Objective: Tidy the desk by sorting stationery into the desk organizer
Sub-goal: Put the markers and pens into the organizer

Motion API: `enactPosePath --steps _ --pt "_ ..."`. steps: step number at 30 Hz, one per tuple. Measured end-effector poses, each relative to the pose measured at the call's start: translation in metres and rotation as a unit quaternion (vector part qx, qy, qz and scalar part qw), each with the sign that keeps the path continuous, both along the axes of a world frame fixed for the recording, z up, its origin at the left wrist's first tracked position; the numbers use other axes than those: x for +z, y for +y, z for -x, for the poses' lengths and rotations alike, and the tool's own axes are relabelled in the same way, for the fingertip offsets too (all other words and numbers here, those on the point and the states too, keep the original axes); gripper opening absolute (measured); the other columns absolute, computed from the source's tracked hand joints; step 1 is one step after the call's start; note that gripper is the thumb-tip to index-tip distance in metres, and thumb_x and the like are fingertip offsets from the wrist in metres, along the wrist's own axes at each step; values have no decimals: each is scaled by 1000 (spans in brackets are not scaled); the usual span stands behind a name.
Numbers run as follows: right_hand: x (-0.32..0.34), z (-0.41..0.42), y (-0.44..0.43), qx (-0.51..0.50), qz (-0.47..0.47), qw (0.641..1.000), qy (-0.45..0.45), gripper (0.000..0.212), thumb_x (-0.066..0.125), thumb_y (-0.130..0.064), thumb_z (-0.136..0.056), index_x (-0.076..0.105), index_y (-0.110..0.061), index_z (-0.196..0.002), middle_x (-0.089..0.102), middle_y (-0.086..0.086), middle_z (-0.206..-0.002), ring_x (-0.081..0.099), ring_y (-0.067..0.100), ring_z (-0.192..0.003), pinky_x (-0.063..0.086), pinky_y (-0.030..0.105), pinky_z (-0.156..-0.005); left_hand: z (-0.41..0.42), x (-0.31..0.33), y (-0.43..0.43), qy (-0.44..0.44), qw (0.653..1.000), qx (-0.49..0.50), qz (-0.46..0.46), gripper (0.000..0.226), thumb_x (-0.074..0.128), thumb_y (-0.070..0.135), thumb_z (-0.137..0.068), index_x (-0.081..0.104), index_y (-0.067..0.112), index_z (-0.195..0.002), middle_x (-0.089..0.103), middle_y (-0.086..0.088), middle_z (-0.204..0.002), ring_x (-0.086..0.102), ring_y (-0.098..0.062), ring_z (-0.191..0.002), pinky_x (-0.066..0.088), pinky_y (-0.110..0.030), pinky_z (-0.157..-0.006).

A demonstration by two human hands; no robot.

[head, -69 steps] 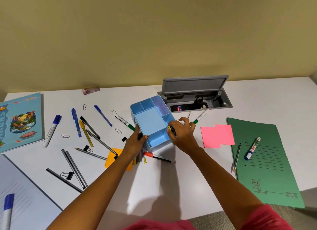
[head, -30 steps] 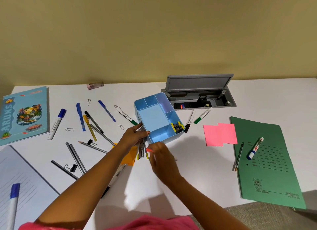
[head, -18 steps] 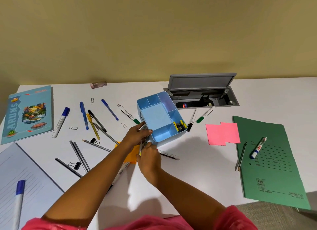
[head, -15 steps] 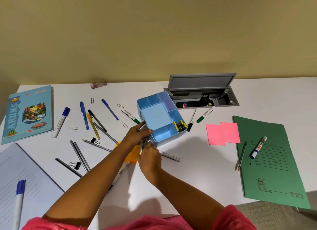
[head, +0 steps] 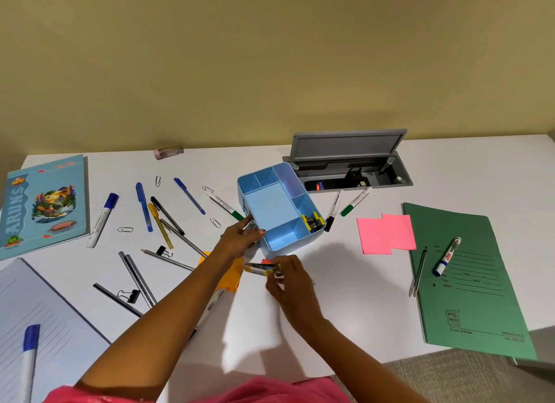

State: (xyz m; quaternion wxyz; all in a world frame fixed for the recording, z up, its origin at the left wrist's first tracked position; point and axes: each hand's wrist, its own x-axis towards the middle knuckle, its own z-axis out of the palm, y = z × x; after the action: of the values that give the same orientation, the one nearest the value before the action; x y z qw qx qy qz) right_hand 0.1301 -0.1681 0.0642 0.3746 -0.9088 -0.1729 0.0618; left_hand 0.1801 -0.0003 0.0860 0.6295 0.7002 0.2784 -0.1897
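Across the lower two thirds of the frame lies your white desk (head: 345, 306), strewn with stationery. At the right edge a green folder (head: 480, 306) lies flat, with a blue-capped marker (head: 447, 255) on it and a pencil (head: 418, 273) along its left border. In the lower left corner sits a lined notebook (head: 54, 318) with another marker (head: 28, 354) on top, and above it, at the left edge, a blue picture book (head: 42, 204).

Right of centre, near the wall, a grey cable box (head: 354, 168) stands with its lid up. Touching its left end is the blue desk organizer (head: 270, 207), at the centre of the frame; its nearest right compartment holds yellow-and-black binder clips (head: 312, 220). Pink sticky notes (head: 386, 235) lie between the organizer and the folder.

Your left hand (head: 240, 237) is at the organizer's near left corner, index finger stretched along the wall, thumb at the rim; you cannot tell whether it truly grips. Orange sticky notes (head: 232, 278) show partly under that forearm. Just below the organizer, your right hand (head: 288, 278) pinches a small yellow item (head: 261, 269), too blurred to name.

Pens and pencils (head: 162, 219) lie scattered left of centre, with paper clips (head: 125, 229) among them.
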Motion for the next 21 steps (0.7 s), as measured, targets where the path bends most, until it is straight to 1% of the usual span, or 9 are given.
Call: enactPosePath --steps 2,5,7,10,13,14,17,18,21 --pt "8 2 -16 -7 -36 999 -22 22 60 -18 -89 60 -10 -109 55 1 -106 62 10 -90 57 28 -77 1 -1 0 -8 1000 -2 0 66 63 30 -88 32 24 -145 62 -7 -125 59 -19 -103 45 -37 -98" --pt "30 -1 -35 -56 -96 991 -70 21 60 -13 -88 62 -10 -109 52 0 -103 60 5 -90 56 21 -77 1 -2 0 -12 1000 -5 -1 65 62 31 -89 31 24 -146 63 -4 -115 60 -19 -102 45 -37 -98" --pt "43 -10 -41 -92 -137 980 -108 21 61 -8 -87 62 -9 -109 52 0 -103 60 8 -92 54 19 -78 2 -1 -1 -14 1000 1 6 64 61 29 -90 30 23 -146 62 -1 -108 59 -19 -100 46 -34 -95" --pt "57 -35 -36 -139 -180 961 -156 22 64 -5 -88 60 -8 -109 53 5 -106 60 14 -96 54 20 -79 2 0 -2 -18 1000 8 15 63 60 27 -90 30 23 -146 62 1 -101 58 -18 -97 45 -30 -85" --pt "61 -66 -24 -174 -166 951 -194 25 63 -11 -88 59 -2 -111 56 10 -107 55 8 -99 51 9 -78 2 0 -3 -17 1000 5 14 64 59 28 -91 29 23 -146 60 2 -104 58 -18 -99 45 -30 -86" --pt "59 -75 -19 -182 -163 950 -198 25 61 -13 -89 59 -1 -111 56 11 -106 55 8 -99 52 10 -77 2 0 -3 -16 1000 5 14 64 59 28 -91 28 23 -147 59 2 -106 58 -18 -100 44 -30 -87" --pt "45 -95 -8 -161 -151 949 -227 27 57 -18 -93 58 1 -113 54 13 -106 59 17 -100 58 27 -76 3 0 -3 -14 1000 9 16 64 59 28 -90 29 23 -146 60 -2 -115 57 -18 -103 45 -33 -91" --pt "37 -101 -6 -157 -133 949 -237 28 57 -19 -93 58 1 -113 55 13 -106 59 19 -100 58 29 -75 3 -1 -3 -13 1000 9 17 64 60 28 -90 29 24 -146 61 -3 -119 57 -19 -103 45 -35 -93" --pt "20 -109 -1 -169 -80 952 -244 27 59 -20 -92 58 -1 -110 56 12 -104 61 19 -97 59 30 -73 2 -1 -4 -13 1000 10 18 65 59 28 -90 28 24 -147 60 -2 -115 58 -19 -104 45 -33 -93"
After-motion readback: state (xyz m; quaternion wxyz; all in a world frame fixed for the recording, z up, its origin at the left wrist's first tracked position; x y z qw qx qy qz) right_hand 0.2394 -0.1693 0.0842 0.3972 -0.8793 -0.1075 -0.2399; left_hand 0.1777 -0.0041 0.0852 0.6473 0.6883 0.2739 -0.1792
